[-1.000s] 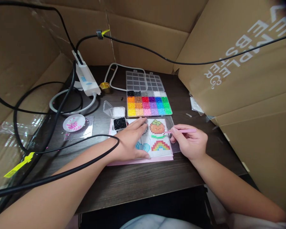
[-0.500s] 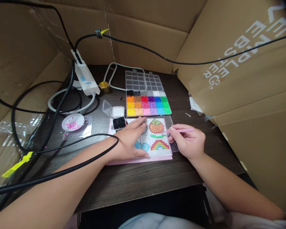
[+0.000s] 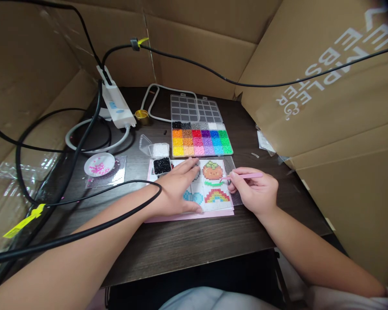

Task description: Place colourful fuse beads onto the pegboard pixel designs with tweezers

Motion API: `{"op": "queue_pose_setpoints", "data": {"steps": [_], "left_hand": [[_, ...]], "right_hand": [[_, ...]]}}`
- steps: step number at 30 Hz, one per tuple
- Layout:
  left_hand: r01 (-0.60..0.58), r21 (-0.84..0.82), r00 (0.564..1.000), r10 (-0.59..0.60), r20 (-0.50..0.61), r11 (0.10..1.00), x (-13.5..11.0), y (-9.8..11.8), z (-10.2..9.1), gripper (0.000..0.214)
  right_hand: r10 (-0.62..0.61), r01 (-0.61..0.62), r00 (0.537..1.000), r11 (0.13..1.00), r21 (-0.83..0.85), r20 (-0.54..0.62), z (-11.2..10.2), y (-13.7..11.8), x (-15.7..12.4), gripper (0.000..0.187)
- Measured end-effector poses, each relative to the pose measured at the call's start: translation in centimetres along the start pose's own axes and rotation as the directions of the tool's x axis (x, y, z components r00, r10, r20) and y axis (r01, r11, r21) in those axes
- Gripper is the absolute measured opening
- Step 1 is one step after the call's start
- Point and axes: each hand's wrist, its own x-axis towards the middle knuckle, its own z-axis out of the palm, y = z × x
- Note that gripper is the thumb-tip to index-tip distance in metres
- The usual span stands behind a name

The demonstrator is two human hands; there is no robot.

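My left hand [image 3: 177, 187] lies flat with fingers spread on a pixel-pattern sheet [image 3: 198, 189] and a clear pegboard over it, covering part of the printed designs. In my right hand [image 3: 257, 189] a pair of pink tweezers [image 3: 245, 176] is pinched, its tips down at a row of green beads [image 3: 213, 184]. That row sits between an orange fruit design [image 3: 212, 171] and a rainbow design [image 3: 217, 196]. Whether the tips hold a bead is too small to tell. A small box of black beads [image 3: 162, 165] stands just beyond my left hand.
A bead case [image 3: 202, 140] with many colours lies open behind the sheet. A box of white beads [image 3: 160, 150], a dish of pink beads [image 3: 99, 165] and a gold cup [image 3: 142, 115] stand leftward. Black cables [image 3: 116, 218] cross above my left forearm; a power strip [image 3: 118, 105] lies behind. Cardboard walls [image 3: 200, 56] surround the table.
Almost nothing differs. The whole view has shifted very slightly; both hands and the tweezers keep their places over the sheet.
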Motion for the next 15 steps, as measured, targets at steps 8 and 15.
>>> {"op": "queue_pose_setpoints", "data": {"steps": [8,15], "left_hand": [[0.021,-0.003,1.000,-0.021,0.018,1.000,0.03,0.02,-0.05,0.112],[0.014,-0.024,1.000,-0.014,0.010,1.000,0.02,-0.04,0.09,0.112]], "right_hand": [[-0.033,0.033,0.999,0.999,-0.003,0.001,-0.01,0.18,-0.01,0.007],[-0.061,0.061,0.998,0.998,-0.003,0.000,-0.01,0.11,-0.01,0.004]]}}
